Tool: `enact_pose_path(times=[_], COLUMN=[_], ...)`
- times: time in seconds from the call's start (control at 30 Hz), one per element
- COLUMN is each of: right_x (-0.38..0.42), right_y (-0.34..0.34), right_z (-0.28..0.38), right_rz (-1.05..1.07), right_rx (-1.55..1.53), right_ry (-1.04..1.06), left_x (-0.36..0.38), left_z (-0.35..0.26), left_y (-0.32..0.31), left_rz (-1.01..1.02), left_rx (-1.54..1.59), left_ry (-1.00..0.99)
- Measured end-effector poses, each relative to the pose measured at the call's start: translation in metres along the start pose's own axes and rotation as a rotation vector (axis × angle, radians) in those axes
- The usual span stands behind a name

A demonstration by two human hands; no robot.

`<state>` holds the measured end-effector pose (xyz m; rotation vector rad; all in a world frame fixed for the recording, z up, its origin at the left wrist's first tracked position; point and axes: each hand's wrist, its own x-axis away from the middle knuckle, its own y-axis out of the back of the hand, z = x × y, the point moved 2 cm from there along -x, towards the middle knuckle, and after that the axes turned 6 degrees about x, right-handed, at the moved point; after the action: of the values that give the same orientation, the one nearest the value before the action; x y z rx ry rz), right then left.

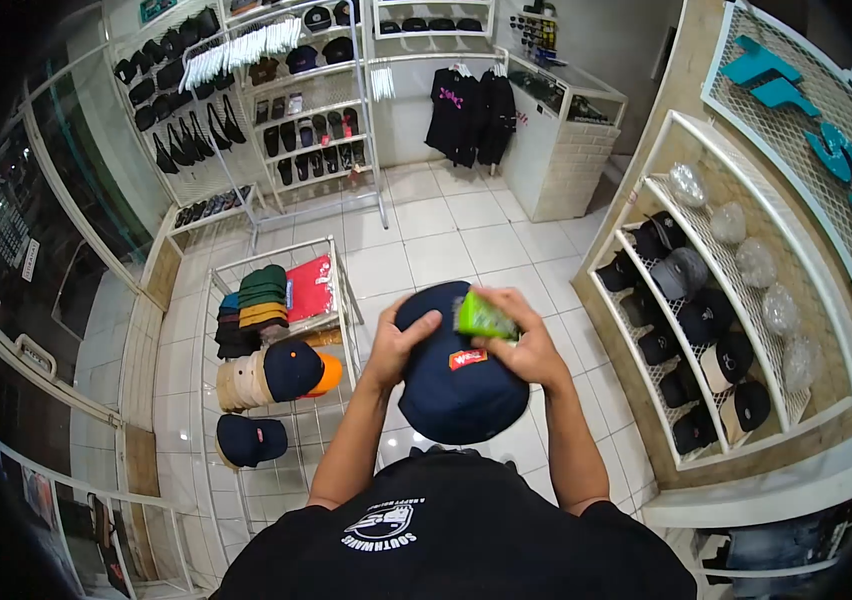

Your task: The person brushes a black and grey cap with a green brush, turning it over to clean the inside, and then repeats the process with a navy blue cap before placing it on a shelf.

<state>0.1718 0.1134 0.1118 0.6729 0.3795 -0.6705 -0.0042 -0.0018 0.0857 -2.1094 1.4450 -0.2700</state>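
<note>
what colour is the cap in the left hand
The cap is navy blue, clearest in the head view.

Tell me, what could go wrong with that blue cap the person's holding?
The green thing in the right hand is close to the red patch, so it might catch the patch's edge. Also, the navy cap is held up above the tiled floor; if the left hand slipped, it could drop.

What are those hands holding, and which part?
Left hand: the navy cap, by its left side. Right hand: a green block, by its right end.
</note>
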Motion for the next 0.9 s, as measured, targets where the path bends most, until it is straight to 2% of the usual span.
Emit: enact_pose_path(times=[0.03, 0.07, 0.13, 0.17, 0.2, 0.3, 0.33, 0.4, 0.43, 0.47, 0.53, 0.6, 0.63, 0.67, 0.73, 0.77, 0.8, 0.9], right_x=[0.002, 0.002, -0.003, -0.006, -0.007, 0.006, 0.010, 0.007, 0.002, 0.000, 0.004, 0.016, 0.021, 0.017, 0.010, 0.004, 0.001, 0.016], right_y=[0.000, 0.000, 0.002, -0.002, -0.005, -0.006, -0.006, -0.005, -0.010, -0.014, -0.015, -0.015, -0.018, -0.019, -0.018, -0.018, -0.018, -0.019], right_z=[0.004, 0.002, -0.005, -0.010, -0.006, -0.001, -0.007, -0.020, -0.025, -0.029, -0.028, -0.018, -0.025, -0.031, -0.034, -0.036, -0.033, -0.033], right_rz=[0.107, 0.107, -0.090, -0.196, -0.217, 0.044, 0.108, -0.035, -0.199, -0.266, -0.195, 0.076, 0.110, 0.115, -0.171, -0.248, -0.235, 0.002], right_rx=[-0.035, -0.033, -0.030, -0.006, -0.087, -0.033, -0.141, -0.071, -0.095, -0.151, -0.169, -0.153, -0.252, -0.250, -0.170, -0.114, -0.245, -0.196], right_ry=[0.008, -0.002, -0.053, -0.118, -0.126, -0.081, -0.086, -0.082, -0.133, -0.201, -0.132, -0.129, -0.102, -0.099, -0.161, -0.191, -0.220, -0.167], left_x=[-0.001, -0.002, 0.002, 0.001, 0.003, -0.001, 0.000, 0.005, 0.008, 0.010, 0.008, 0.001, 0.006, 0.005, 0.006, 0.003, 0.006, -0.003], left_z=[0.000, 0.004, 0.013, 0.013, 0.012, 0.003, 0.004, 0.008, 0.011, 0.014, 0.016, -0.003, -0.002, -0.002, 0.014, 0.022, 0.022, 0.005], left_y=[0.004, 0.008, 0.009, 0.008, 0.005, 0.010, 0.012, 0.014, 0.015, 0.014, 0.014, 0.018, 0.023, 0.025, 0.021, 0.021, 0.022, 0.028], left_rz=[0.023, 0.023, 0.123, 0.123, 0.067, 0.024, 0.020, 0.087, 0.081, 0.040, -0.030, -0.003, 0.010, 0.030, 0.044, 0.091, 0.091, -0.036], left_rx=[-0.009, -0.003, -0.152, -0.188, -0.120, 0.094, 0.095, 0.015, 0.019, 0.014, 0.002, 0.090, 0.084, 0.077, 0.006, -0.059, -0.059, 0.119], left_ry=[0.007, 0.016, 0.021, 0.037, 0.062, -0.010, -0.009, 0.060, 0.067, 0.062, 0.041, -0.032, -0.003, 0.014, 0.068, 0.044, 0.051, 0.005])
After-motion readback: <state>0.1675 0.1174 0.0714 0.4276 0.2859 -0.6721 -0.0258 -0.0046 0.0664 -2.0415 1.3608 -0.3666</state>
